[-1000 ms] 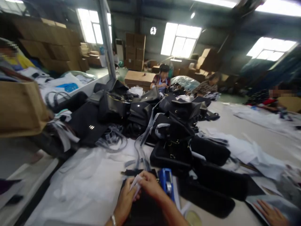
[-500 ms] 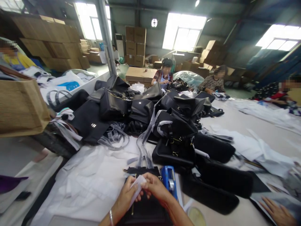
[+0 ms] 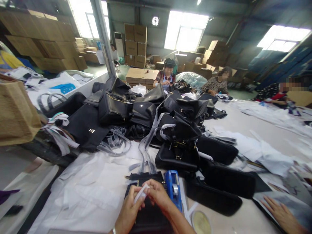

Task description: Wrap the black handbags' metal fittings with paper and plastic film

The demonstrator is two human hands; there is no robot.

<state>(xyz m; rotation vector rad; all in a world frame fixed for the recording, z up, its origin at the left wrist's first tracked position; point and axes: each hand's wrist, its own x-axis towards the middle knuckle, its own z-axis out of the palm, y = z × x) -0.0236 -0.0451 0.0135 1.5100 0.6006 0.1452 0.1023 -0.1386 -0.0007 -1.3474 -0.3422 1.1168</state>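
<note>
Between my fingers is a small folded piece of white paper (image 3: 141,194). My left hand (image 3: 130,205) pinches it from the left, and a bracelet circles that wrist. From the right, my right hand (image 3: 157,194) grips the paper's upper end. Beneath both hands a black bag (image 3: 152,217) lies flat on the table, partly covered by them. A blue tape dispenser (image 3: 173,188) with a roll of clear tape stands just right of the bag. Clear plastic strips (image 3: 146,156) run away from the bag's far edge.
Black bags (image 3: 143,112) are heaped across the table ahead. White sheets (image 3: 90,191) spread at left; a round tub (image 3: 201,222) sits at lower right. A co-worker's hand (image 3: 280,211) rests on a grey sheet at far right. A tan bag (image 3: 18,110) stands at left.
The white paper is now folded smaller and shows less between my fingers. Both hands stay together over the black bag. The view has turned slightly to the right.
</note>
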